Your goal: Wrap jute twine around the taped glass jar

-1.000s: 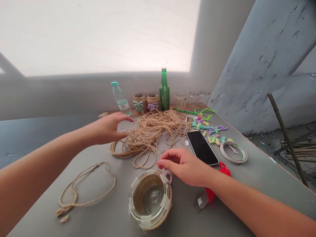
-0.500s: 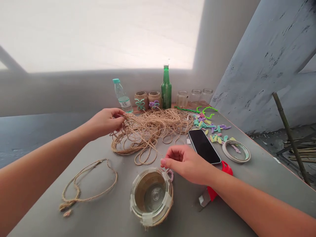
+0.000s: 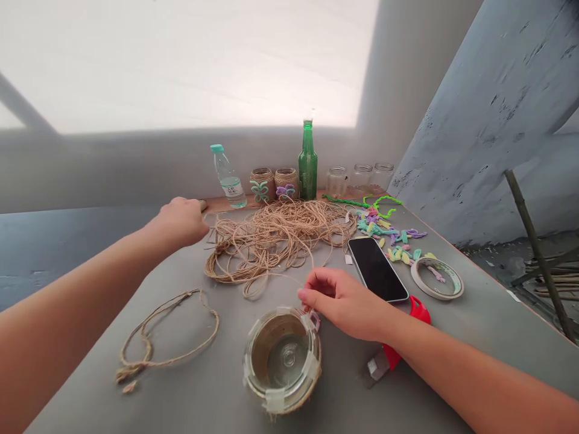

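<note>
My left hand (image 3: 180,222) is drawn back past the left side of the jute twine pile (image 3: 271,241), fingers curled, and a thin strand seems to run from it to the pile. My right hand (image 3: 339,295) pinches another strand just above the rim of a glass jar (image 3: 283,361). That jar has twine around its outside and tape strips over its rim. A small pink pipe cleaner piece (image 3: 314,320) sits at the rim under my fingers. A separate knotted twine loop (image 3: 165,340) lies on the table at the lower left.
A black smartphone (image 3: 376,269) and a tape roll (image 3: 437,278) lie right of the twine, with colourful pipe cleaner pieces (image 3: 389,232) behind them. A red object (image 3: 407,322) sits under my right forearm. Along the far edge stand a water bottle (image 3: 228,184), a green glass bottle (image 3: 307,163) and several jars.
My left hand has moved left, away from the pile, drawing twine with it. My right hand stays near the jar rim, and the view has shifted slightly.
</note>
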Action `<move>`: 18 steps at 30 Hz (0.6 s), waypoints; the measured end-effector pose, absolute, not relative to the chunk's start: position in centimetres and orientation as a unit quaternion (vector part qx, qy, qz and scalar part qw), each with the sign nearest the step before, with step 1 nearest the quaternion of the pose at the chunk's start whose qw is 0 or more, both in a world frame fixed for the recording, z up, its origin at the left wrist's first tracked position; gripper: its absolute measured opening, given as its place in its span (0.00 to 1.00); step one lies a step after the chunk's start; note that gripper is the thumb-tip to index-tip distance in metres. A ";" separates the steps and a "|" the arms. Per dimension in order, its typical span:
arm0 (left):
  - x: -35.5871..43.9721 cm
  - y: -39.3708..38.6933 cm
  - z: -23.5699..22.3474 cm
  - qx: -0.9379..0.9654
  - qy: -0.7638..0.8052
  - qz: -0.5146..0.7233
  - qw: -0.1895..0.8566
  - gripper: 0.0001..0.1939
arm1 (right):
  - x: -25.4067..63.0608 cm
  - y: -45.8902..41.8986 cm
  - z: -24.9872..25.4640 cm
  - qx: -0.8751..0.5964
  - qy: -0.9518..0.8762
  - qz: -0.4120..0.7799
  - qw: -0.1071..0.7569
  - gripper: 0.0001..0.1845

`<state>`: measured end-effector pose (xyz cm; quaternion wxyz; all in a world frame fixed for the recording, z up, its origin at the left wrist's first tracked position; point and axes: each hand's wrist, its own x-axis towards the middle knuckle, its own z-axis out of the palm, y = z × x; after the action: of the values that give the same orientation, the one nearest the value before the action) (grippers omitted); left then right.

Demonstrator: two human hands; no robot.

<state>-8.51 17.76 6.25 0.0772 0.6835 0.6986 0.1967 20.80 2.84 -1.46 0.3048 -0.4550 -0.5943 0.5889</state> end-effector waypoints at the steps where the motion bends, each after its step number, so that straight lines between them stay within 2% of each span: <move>1: -7.9 16.8 5.8 0.698 0.681 0.200 0.098 0.21 | 20.8 2.8 -1.4 -0.445 -0.594 0.588 0.321 0.10; 5: -4.7 11.7 4.5 0.786 0.518 0.188 0.282 0.21 | 20.7 2.6 -0.9 -0.396 -0.601 0.589 0.366 0.04; 7: -3.1 9.7 4.5 0.797 0.443 0.165 0.376 0.23 | 20.7 2.4 -0.8 -0.373 -0.605 0.592 0.380 0.06; 10: -1.5 8.5 4.6 0.785 0.369 0.119 0.482 0.19 | 20.7 2.2 -1.2 -0.357 -0.603 0.595 0.394 0.08; 15: -1.2 9.3 3.5 0.752 0.353 0.073 0.552 0.15 | 20.8 2.3 -1.6 -0.382 -0.599 0.576 0.404 0.12; 18: -1.9 9.5 2.5 0.739 0.373 0.075 0.556 0.11 | 21.2 2.3 -1.3 -0.408 -0.614 0.559 0.380 0.08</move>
<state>-1.87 9.54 2.53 0.5555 0.7391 0.3735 0.0750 21.23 2.33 -1.26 0.3801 -0.4078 -0.6140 0.5588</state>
